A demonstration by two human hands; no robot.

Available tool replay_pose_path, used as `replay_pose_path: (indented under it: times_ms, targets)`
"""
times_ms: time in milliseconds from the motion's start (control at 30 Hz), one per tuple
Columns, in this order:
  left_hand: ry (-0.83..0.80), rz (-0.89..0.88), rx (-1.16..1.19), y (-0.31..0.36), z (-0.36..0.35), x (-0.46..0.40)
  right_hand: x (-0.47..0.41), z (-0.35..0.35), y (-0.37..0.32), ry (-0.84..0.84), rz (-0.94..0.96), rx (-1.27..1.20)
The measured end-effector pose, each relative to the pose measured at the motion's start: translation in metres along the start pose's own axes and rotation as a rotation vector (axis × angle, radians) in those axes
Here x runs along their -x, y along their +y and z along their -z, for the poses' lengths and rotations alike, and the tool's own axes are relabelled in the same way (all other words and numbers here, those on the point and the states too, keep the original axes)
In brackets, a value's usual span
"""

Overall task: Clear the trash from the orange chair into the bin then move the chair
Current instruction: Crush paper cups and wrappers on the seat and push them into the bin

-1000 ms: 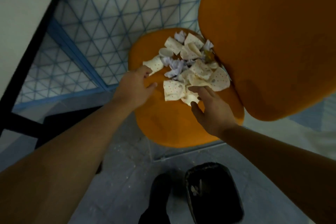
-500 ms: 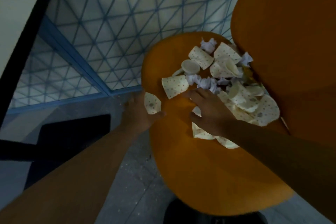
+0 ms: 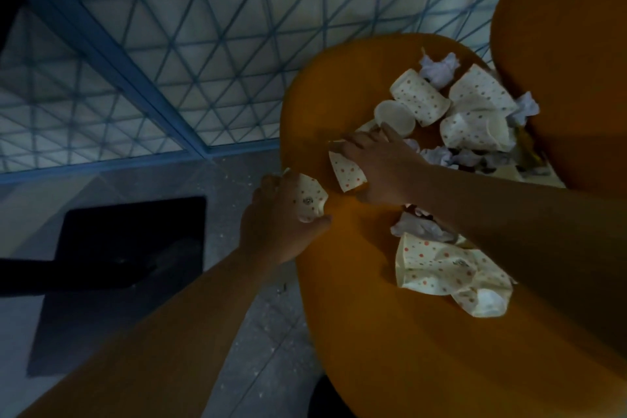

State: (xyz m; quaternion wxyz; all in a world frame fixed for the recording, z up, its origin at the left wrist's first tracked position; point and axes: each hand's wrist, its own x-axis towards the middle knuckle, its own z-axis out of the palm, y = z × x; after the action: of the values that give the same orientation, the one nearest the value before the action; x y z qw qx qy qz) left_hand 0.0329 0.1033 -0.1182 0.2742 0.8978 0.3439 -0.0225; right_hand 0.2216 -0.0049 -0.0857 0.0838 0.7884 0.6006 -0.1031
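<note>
Since the camera sits so close, the chair (image 3: 390, 332) is cut off at the right and bottom edges, and its backrest only shows as an orange slab at far right. The bin isn't anywhere in frame. The right forearm crosses over the trash pile (image 3: 475, 125) and hides a good chunk of it, so you can't really count the cups; the light is dim too.

Left hand (image 3: 278, 224) is at the seat's left edge, fingers curled around a crushed dotted cup (image 3: 310, 198), thumb underneath it on the near side. Right hand (image 3: 380, 170) is just right of it, on the seat, pinching a second dotted cup (image 3: 347, 173) that sticks out from under its fingers toward the left hand. The two cups are just beside each other, not touching as far as I can see.

More dotted cups and crumpled tissue lie far right of the right hand, and a flattened cup (image 3: 441, 268) lies on the near side of that forearm.
</note>
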Motion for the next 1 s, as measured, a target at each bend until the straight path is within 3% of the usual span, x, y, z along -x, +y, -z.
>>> replay_pose_path:
  times_ms: [267,500,700,1000]
  targets:
    - [0.105,-0.029,0.118,0.005,0.01,0.008,0.015,0.0,0.002,0.09,-0.029,-0.081]
    - [0.198,-0.086,0.175,0.038,0.018,0.039,0.072,0.012,-0.014,0.452,-0.194,-0.386]
    - [0.286,-0.158,0.275,0.079,0.013,0.109,0.167,0.017,-0.038,0.624,-0.262,-0.438]
    - [0.297,-0.343,0.275,0.132,-0.028,0.253,0.355,-0.019,-0.087,0.631,-0.368,-0.444]
